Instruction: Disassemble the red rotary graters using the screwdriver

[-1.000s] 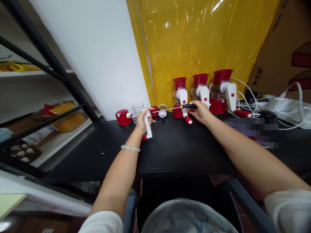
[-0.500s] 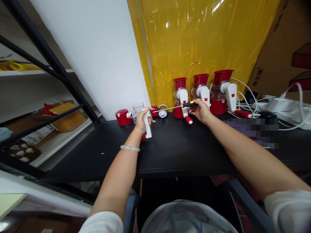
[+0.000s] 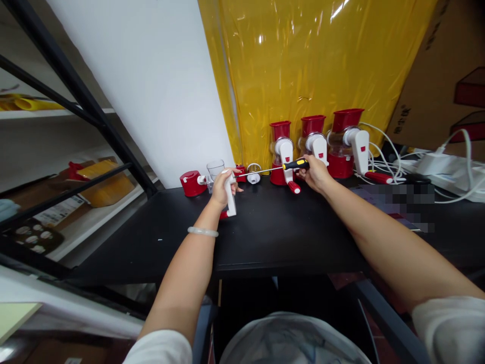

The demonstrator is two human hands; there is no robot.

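Observation:
My left hand (image 3: 222, 188) is closed around a white crank handle (image 3: 231, 200) with a red grip at its lower end. In my right hand (image 3: 315, 174) is a screwdriver (image 3: 296, 164) with a black and yellow handle. Its long metal shaft runs left, and the tip reaches the upper part of the crank handle by my left fingers; the exact contact point is too small to make out. Behind my left hand stand a red base (image 3: 192, 183) and a clear plastic housing (image 3: 215, 168), partly covered by the hand. A white-rimmed grater drum (image 3: 253, 173) lies to the right of that hand.
Several red and white rotary graters stand at the back, the nearest one (image 3: 281, 151) close to my right hand. White cables and a power strip (image 3: 460, 172) lie at the right on the black table (image 3: 280, 237). A bag-lined bin (image 3: 295, 338) is below the front edge.
The screwdriver handle has rolled slightly, showing more of its yellow patch, and my right fingers have shifted a little. My left hand and the crank handle stay in place.

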